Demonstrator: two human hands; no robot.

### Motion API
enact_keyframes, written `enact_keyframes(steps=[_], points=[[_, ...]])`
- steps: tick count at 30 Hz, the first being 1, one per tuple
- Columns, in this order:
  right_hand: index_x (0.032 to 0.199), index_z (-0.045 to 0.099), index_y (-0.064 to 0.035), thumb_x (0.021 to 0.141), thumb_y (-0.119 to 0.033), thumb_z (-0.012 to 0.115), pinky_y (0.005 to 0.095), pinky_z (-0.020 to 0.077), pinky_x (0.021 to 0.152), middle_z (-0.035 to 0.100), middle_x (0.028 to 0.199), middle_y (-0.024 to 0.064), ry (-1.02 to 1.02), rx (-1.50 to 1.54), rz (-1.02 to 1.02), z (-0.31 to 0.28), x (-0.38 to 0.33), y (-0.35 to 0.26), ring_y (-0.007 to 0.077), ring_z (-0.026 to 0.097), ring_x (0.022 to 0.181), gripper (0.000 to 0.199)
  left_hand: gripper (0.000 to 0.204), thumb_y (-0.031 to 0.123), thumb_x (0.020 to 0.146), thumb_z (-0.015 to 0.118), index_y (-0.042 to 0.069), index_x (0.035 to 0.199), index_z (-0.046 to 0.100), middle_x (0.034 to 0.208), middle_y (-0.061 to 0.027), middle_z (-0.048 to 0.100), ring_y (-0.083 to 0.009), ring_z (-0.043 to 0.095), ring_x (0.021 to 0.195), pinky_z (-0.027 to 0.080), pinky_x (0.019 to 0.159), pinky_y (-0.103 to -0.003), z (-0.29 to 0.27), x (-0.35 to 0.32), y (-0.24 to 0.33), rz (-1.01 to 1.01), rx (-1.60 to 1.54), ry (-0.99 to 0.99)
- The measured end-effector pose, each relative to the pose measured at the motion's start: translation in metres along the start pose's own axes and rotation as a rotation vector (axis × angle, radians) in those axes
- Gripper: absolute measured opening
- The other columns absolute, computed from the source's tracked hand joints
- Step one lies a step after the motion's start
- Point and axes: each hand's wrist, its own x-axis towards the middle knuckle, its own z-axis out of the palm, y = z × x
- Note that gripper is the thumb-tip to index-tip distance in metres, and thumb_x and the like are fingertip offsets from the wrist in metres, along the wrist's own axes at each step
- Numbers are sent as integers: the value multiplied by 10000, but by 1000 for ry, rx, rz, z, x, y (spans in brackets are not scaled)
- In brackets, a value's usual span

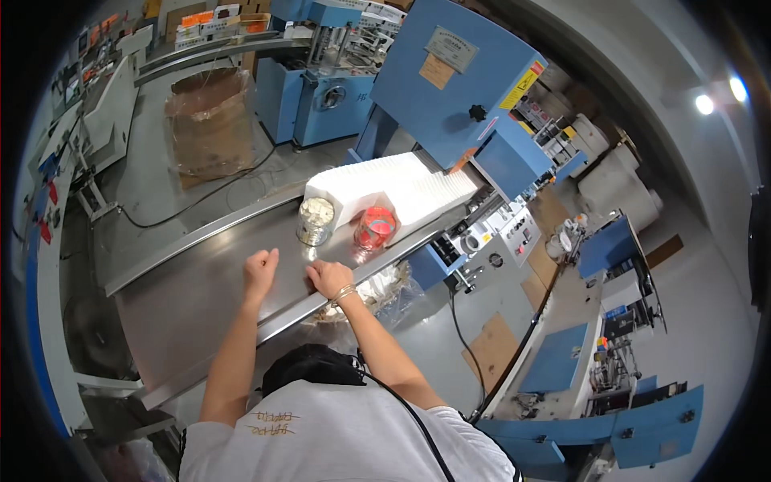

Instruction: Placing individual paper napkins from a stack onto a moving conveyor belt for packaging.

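My left hand (260,272) is curled into a fist above the steel tabletop (185,297), its thumb upward. To its right, my right hand (331,279) is also closed, near the table's front rail, with bangles at the wrist. Whatever either hand may hold is hidden. Beyond them stands a clear round container (316,223) filled with pale pieces. Right of that is a red round container (375,228), nearer to my right hand. Neither hand touches the containers. Behind them, a long row of closely stacked white pieces (409,193) runs toward a blue machine (450,80).
A raised metal rail (201,233) runs along the table's far side. Below the near edge lies a clear plastic bag (385,293) with pale contents. A large bag-lined cardboard box (210,128) stands on the floor behind. More blue machines (337,104) and cables surround the table.
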Motion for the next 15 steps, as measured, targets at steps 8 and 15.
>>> enact_keyframes(steps=[8,15], points=[[858,673,-150,898,-386,495,469,511,669,661,753,162,-23,-4,19,-1,-5,1,362,643,740,298,431,271,861,620,-11,584,449,513,-150,417,-192,355,466,333,474,-370,-5,-3,9,-56,21,33],[914,656,-139,888,-401,511,463,510,661,662,751,161,15,31,21,-1,-2,2,360,644,739,301,416,257,849,625,-19,593,450,540,-176,425,-249,374,460,337,478,-384,-3,-1,17,7,78,18]])
